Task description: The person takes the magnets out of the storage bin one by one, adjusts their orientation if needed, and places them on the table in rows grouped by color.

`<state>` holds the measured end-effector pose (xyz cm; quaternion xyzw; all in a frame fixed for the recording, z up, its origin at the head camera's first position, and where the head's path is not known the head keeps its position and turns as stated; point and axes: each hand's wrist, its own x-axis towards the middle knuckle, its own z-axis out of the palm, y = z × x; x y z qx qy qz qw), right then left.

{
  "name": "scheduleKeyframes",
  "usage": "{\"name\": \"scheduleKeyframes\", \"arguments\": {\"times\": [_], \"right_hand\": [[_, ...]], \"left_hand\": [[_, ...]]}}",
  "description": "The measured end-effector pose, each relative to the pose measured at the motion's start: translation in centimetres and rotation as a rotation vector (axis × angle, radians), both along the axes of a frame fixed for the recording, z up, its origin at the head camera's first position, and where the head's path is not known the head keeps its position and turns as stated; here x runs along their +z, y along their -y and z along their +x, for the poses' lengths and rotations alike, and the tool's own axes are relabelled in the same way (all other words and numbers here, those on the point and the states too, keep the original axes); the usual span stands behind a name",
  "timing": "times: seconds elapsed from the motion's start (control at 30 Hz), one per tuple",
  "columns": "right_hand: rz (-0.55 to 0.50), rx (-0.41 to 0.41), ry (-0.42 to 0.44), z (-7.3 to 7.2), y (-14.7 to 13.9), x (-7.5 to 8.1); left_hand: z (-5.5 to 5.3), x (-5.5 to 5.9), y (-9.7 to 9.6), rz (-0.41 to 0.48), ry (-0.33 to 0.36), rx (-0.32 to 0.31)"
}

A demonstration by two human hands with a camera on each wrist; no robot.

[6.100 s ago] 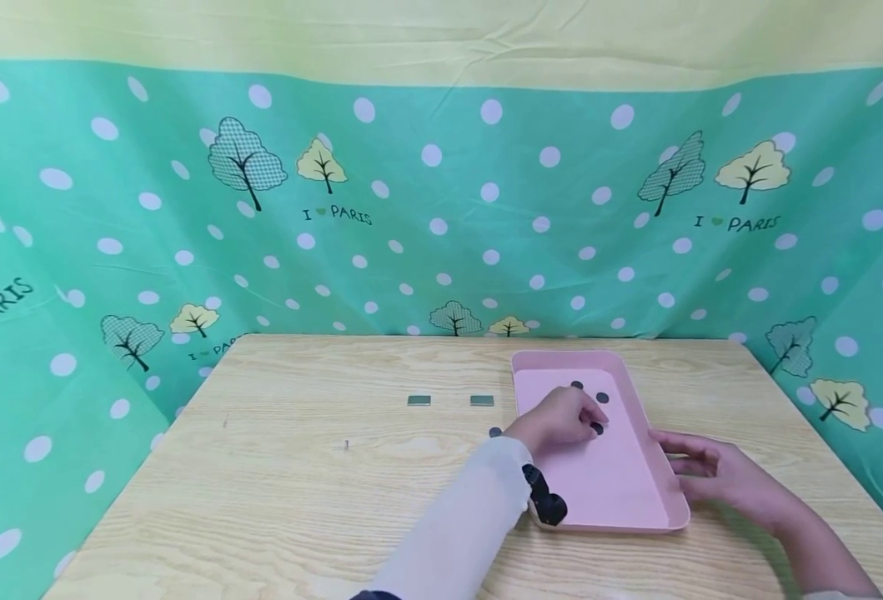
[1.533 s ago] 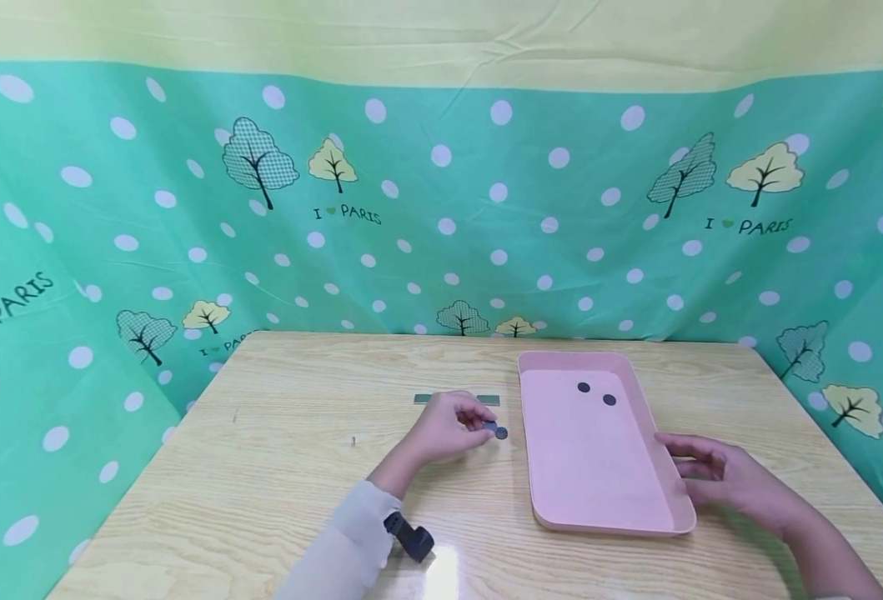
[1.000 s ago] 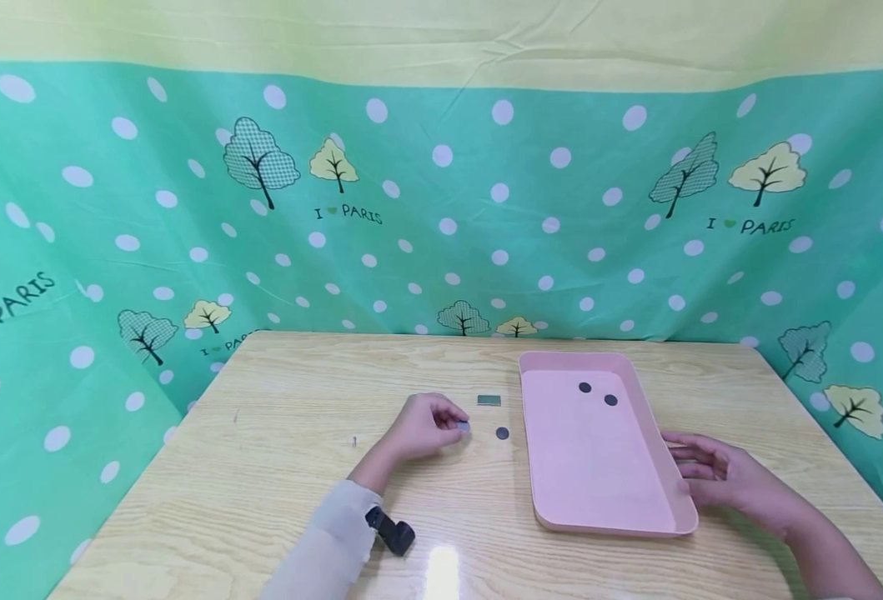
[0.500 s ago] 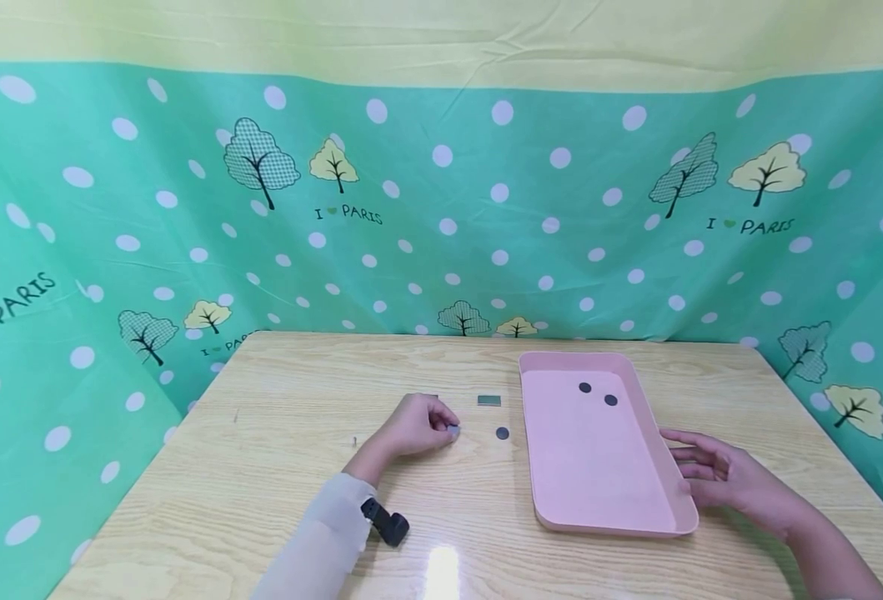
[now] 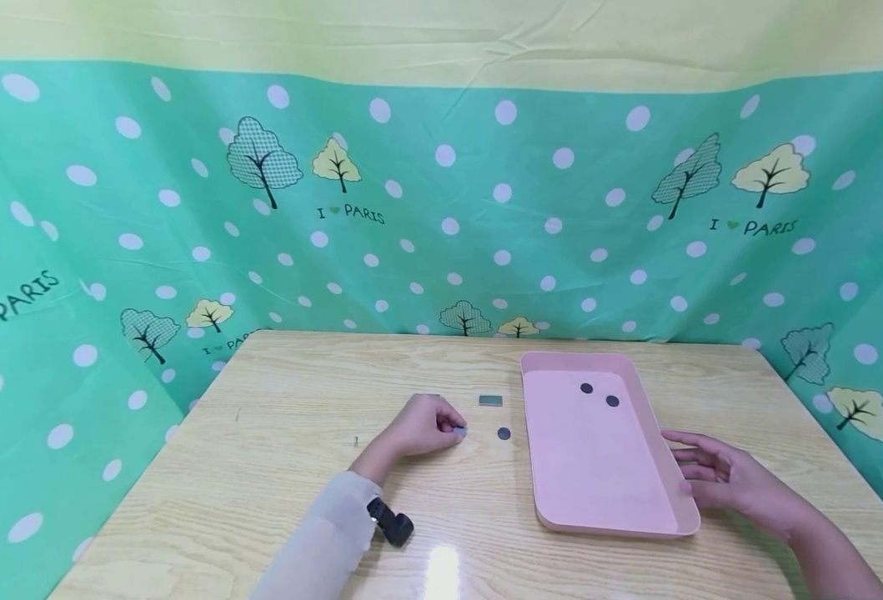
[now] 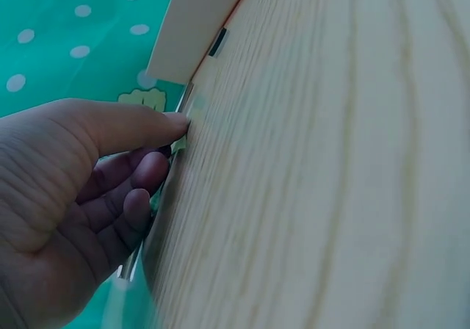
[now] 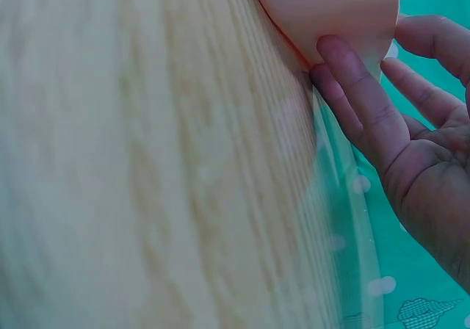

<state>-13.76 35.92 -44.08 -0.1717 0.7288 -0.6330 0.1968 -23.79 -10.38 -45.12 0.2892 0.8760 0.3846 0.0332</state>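
Observation:
My left hand (image 5: 421,427) is low over the wooden table, pinching a small grey disc (image 5: 459,431) between thumb and fingertips. In the left wrist view the thumb (image 6: 147,127) is extended and the other fingers curl beneath it; the disc is mostly hidden. Just right of this hand a dark round disc (image 5: 504,433) lies on the table. Two more discs, a left one (image 5: 587,388) and a right one (image 5: 612,401), lie inside the pink tray (image 5: 599,475). My right hand (image 5: 741,483) touches the tray's right wall with loosely extended fingers (image 7: 360,87).
Behind the loose disc lies a grey-green rectangular piece (image 5: 490,401). A second such piece (image 5: 433,396) is mostly covered by my left hand. A tiny mark or bit (image 5: 356,441) shows on the wooden table (image 5: 276,467). A dotted green curtain (image 5: 411,208) hangs behind.
My left hand has come out of the tray, left across the table, with a disc. In the last second it has barely shifted. The right hand has stayed at the tray's wall.

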Motion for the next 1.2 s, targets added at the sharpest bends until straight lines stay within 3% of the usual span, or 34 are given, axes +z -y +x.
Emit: {"name": "scheduleKeyframes", "arguments": {"times": [0.27, 0.67, 1.2], "right_hand": [[0.013, -0.004, 0.017, 0.2, 0.1, 0.2], [0.038, -0.014, 0.032, 0.3, 0.2, 0.3], [0.050, -0.018, 0.024, 0.1, 0.3, 0.5]], "left_hand": [[-0.2, -0.3, -1.3, -0.010, 0.026, -0.009], [-0.1, 0.0, -1.6, -0.041, 0.031, 0.001], [0.1, 2.3, -2.7, 0.040, 0.077, 0.036]]}}
